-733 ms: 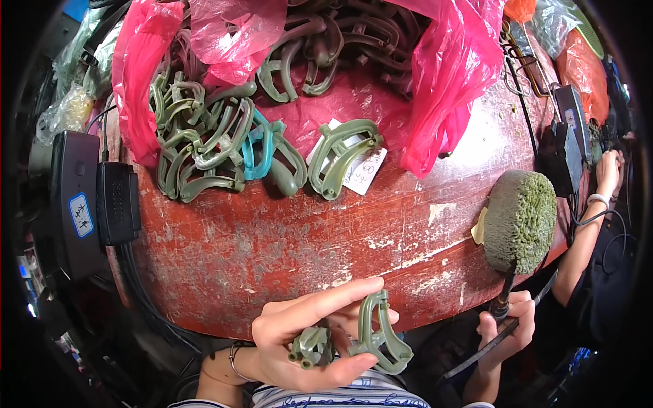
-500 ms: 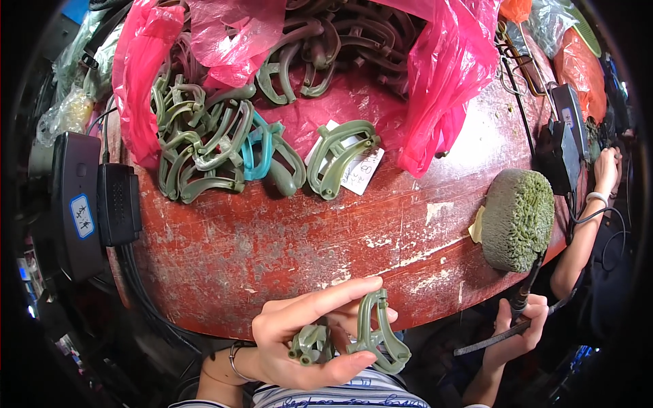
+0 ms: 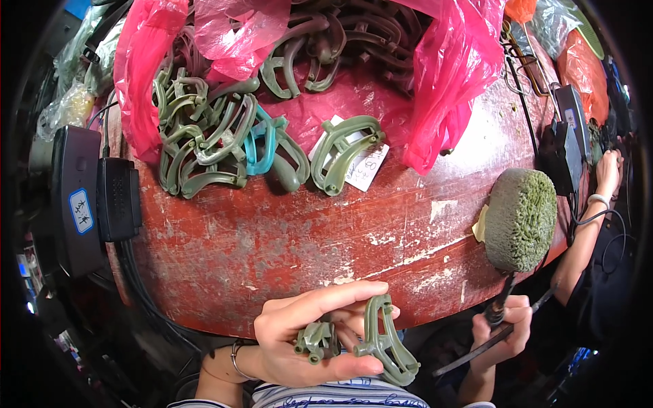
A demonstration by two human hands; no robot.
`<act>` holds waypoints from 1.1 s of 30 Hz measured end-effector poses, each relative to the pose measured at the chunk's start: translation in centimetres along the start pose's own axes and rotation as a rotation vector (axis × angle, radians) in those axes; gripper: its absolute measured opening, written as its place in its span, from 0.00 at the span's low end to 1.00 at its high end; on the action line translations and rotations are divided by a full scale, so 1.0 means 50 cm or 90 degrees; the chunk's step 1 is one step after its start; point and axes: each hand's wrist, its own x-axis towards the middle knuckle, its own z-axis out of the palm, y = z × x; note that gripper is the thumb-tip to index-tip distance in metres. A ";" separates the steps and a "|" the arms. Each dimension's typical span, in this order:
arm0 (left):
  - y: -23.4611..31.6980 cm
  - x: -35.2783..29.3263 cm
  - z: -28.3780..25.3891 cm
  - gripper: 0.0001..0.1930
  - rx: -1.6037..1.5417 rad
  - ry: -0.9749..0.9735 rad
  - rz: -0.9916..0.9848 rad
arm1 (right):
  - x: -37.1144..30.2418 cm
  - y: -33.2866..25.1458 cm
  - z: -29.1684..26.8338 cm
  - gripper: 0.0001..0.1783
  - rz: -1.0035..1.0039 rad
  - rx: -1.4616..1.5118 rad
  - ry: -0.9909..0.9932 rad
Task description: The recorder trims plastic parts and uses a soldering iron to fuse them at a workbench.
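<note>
at the desk's near edge, olive plastic parts in hand

below the worn red desk (image 3: 286,251), whose paint is scuffed and chipped to pale patches, the left hand (image 3: 306,336) lies palm up and clasps two moulded plastic pieces. one is a small, knobbly olive clip (image 3: 316,338) nestled in the palm under the curled fingers; the other is a larger olive green frame (image 3: 388,340), curved and ribbed with open slots, pinched between thumb and forefinger and standing out past the fingertips. a thin bracelet (image 3: 235,353) rings the wrist.

the right hand (image 3: 503,330) is clenched around a dark, slim handle (image 3: 500,309) of a round brush (image 3: 520,221), whose thick green head looks coarse and fuzzy and rests at the desk's right edge. a thin dark rod (image 3: 486,347) also slants through that fist.

farther back on the desk a heap of olive frames (image 3: 204,139) lies tangled, smooth and glossy, with one teal frame (image 3: 262,143) among them. a single olive frame (image 3: 343,153) rests apart on a white paper tag (image 3: 367,170). crinkled pink plastic bags (image 3: 449,75) hold more dark frames behind. at the left edge sit a black box-shaped device (image 3: 71,197) and a smaller black unit (image 3: 119,197). at far right, another person's arm (image 3: 592,231) reaches upward.
</note>
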 end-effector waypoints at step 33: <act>-0.004 0.006 0.008 0.13 0.365 0.049 0.443 | 0.032 -0.028 0.047 0.25 -0.082 0.181 -0.166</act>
